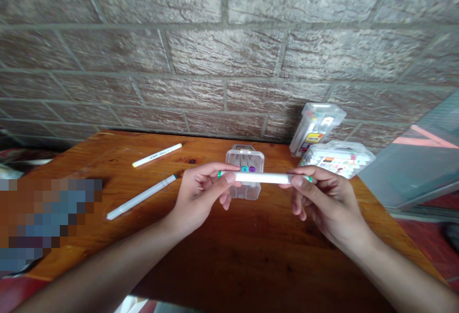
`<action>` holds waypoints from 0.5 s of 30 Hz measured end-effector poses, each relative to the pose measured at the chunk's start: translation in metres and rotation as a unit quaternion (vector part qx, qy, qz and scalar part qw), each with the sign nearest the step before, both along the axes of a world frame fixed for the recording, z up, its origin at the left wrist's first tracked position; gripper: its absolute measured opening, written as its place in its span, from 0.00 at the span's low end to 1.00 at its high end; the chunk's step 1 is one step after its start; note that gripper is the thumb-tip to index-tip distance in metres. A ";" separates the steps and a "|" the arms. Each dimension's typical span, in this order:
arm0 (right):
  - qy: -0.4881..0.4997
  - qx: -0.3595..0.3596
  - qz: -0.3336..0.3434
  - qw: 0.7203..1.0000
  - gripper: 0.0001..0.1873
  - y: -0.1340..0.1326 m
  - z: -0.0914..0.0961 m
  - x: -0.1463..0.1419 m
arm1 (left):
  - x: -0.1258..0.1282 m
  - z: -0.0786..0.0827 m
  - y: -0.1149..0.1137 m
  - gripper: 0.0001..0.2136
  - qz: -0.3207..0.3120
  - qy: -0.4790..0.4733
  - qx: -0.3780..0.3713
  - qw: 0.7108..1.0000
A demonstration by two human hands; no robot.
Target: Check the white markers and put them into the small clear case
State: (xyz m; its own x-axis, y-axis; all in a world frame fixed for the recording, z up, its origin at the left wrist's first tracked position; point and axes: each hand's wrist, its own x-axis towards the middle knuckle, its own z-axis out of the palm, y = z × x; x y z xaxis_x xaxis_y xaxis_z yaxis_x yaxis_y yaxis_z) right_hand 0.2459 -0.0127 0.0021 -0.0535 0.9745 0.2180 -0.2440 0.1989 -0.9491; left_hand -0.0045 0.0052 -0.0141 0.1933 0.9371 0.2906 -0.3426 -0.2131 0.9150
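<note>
Between my two hands a white marker [263, 178] with green ends is held level above the table. My left hand [202, 191] pinches its left end between thumb and fingers. At the other end, by the green tip, my right hand [324, 198] grips it the same way. Just behind the marker stands a clear plastic case [263, 160], its lid up, with a few markers inside; a teal and a purple end show. To the left lie a white marker with yellow ends [158, 155] and a pale marker with a dark green end [141, 198].
A tall clear marker box [313, 131] with a yellow label stands against the brick wall [222, 55]. In front of it is a clear carry case [339, 160] of markers. The wooden table's [233, 255] right edge runs beside my right arm. The left side is pixelated.
</note>
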 end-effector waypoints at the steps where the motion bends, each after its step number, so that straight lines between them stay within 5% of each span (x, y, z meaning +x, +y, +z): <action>1: 0.003 -0.001 0.000 1.000 0.06 0.000 0.000 0.000 | 0.000 0.001 0.000 0.07 -0.001 -0.005 -0.002 1.000; 15: 0.026 -0.020 -0.007 0.999 0.08 -0.001 0.005 -0.002 | 0.001 0.007 0.000 0.09 -0.019 -0.051 -0.007 0.999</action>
